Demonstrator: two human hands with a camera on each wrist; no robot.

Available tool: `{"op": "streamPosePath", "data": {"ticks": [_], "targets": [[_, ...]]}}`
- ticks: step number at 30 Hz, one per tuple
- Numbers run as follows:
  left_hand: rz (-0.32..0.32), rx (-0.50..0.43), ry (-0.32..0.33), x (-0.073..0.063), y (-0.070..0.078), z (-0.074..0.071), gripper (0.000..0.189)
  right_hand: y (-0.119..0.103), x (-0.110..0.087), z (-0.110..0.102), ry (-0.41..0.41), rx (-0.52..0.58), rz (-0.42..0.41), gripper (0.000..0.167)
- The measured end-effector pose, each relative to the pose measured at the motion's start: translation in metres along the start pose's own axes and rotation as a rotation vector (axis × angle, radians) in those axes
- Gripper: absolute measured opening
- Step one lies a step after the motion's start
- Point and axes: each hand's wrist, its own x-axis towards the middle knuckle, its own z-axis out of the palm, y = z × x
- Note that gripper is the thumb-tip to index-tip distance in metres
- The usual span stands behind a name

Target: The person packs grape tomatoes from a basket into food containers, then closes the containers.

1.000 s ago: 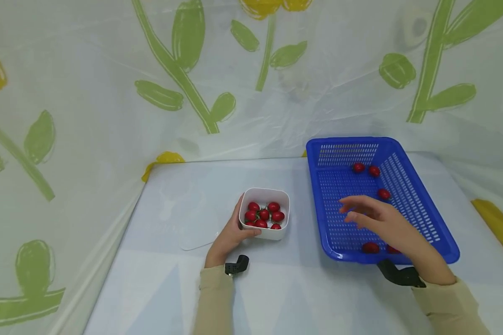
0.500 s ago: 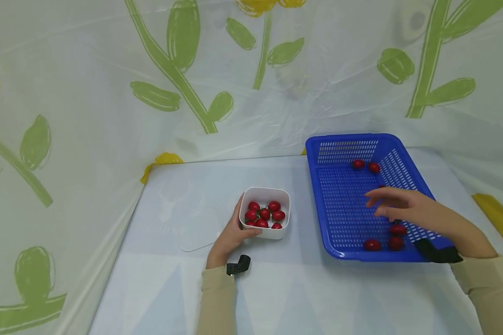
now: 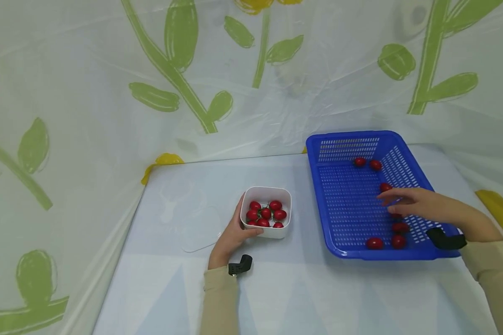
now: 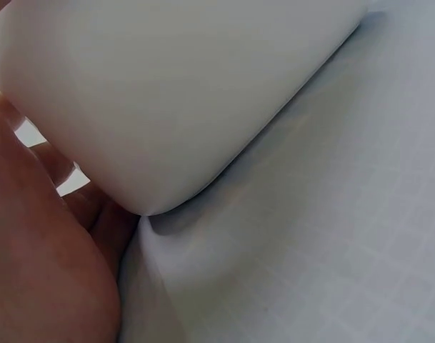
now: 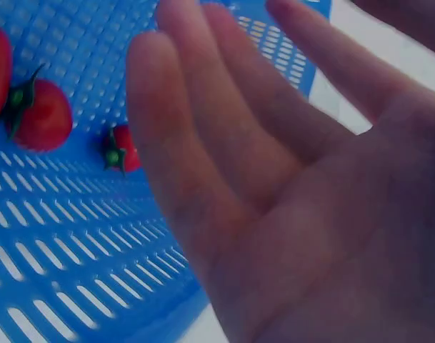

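Observation:
My left hand (image 3: pixel 231 236) holds a small white square container (image 3: pixel 272 232) at its left side, thumb along the front wall and fingers around the side. In the left wrist view the container's wall (image 4: pixel 174 93) fills the upper part, its base on the table. Several cherry tomatoes (image 3: pixel 266 213) lie inside it. My right hand (image 3: pixel 436 206) hovers over the right side of a blue plastic basket (image 3: pixel 331 195), fingers extended and nothing in them. Below and beside it lie several more cherry tomatoes (image 3: pixel 398 241); one tomato (image 3: pixel 385 187) sits just beyond the fingertips.
A clear flat lid (image 3: pixel 201 230) lies on the table left of the container. Two tomatoes (image 3: pixel 367 164) rest at the basket's far end. A flower-printed sheet (image 3: pixel 251 107) hangs behind the white-covered table (image 3: pixel 302 288).
My right hand has moved right and slightly away from me over the basket, uncovering tomatoes near its front edge. The left hand stays on the container.

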Motion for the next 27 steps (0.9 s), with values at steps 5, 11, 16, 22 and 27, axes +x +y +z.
{"op": "streamPosePath", "data": {"ticks": [5,11,16,22,27], "targets": [[-0.005,0.011,0.008,0.002,-0.010,-0.001,0.099,0.000,0.003,0.001,0.015,-0.145,0.009,0.036],[-0.009,-0.019,-0.001,-0.001,-0.001,0.004,0.098,0.003,0.009,0.003,0.014,-0.290,0.079,0.038],[-0.008,-0.005,0.001,-0.005,0.008,0.007,0.099,0.010,0.013,0.004,-0.012,-0.341,0.150,0.044],[-0.010,0.012,0.004,-0.005,0.010,0.005,0.099,0.014,0.020,0.008,-0.051,-0.395,0.223,0.052],[-0.010,0.037,0.013,-0.005,0.011,0.004,0.098,0.011,0.025,0.010,-0.071,-0.370,0.252,0.054]]}}
